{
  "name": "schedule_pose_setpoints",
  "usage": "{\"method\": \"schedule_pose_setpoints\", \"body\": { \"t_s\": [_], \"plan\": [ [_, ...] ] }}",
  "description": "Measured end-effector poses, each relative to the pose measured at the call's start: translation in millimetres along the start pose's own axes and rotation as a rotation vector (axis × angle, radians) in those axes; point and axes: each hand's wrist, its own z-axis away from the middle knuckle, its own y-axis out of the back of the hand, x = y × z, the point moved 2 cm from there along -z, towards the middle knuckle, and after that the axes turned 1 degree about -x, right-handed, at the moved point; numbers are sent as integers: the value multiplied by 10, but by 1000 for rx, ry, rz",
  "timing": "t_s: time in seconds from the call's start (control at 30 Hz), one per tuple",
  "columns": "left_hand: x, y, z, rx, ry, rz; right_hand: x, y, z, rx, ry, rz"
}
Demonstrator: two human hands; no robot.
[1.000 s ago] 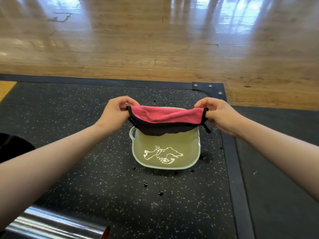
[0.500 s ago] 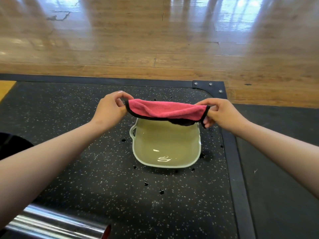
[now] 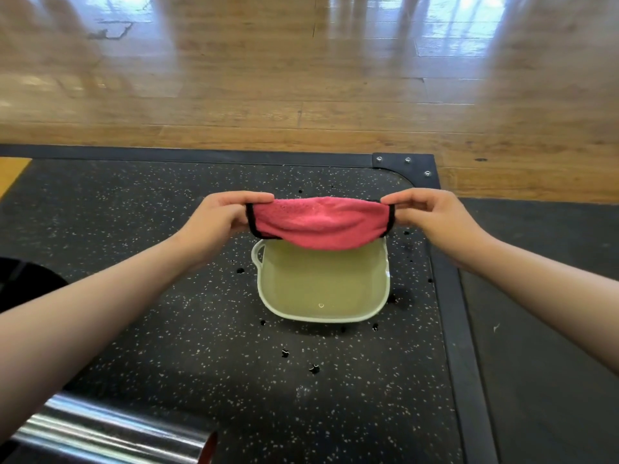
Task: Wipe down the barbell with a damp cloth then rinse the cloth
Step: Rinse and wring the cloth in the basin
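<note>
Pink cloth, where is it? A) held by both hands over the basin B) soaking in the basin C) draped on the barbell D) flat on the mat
A: left hand and right hand each pinch an end of the pink cloth, spread in the air over the basin.

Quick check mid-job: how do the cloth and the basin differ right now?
The cloth is pink with black edging; the basin is pale and plain. The cloth is held up, pinched at its ends by the left hand and right hand; the basin sits on the mat, holding water. Shared: neither touches the barbell.
</note>
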Motion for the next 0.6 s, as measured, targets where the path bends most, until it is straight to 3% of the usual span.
{"method": "schedule_pose_setpoints", "body": {
  "t_s": [0.17, 0.37, 0.6],
  "plan": [
    [-15, -7, 34, 83, -71, -106, 12, -15, 22, 16, -52, -152],
    [-26, 49, 17, 138, 51, 67, 15, -15, -9, 60, -51, -146],
    [14, 5, 30, 289, -46, -411, -19, -73, -13, 46, -100, 59]
  ]
}}
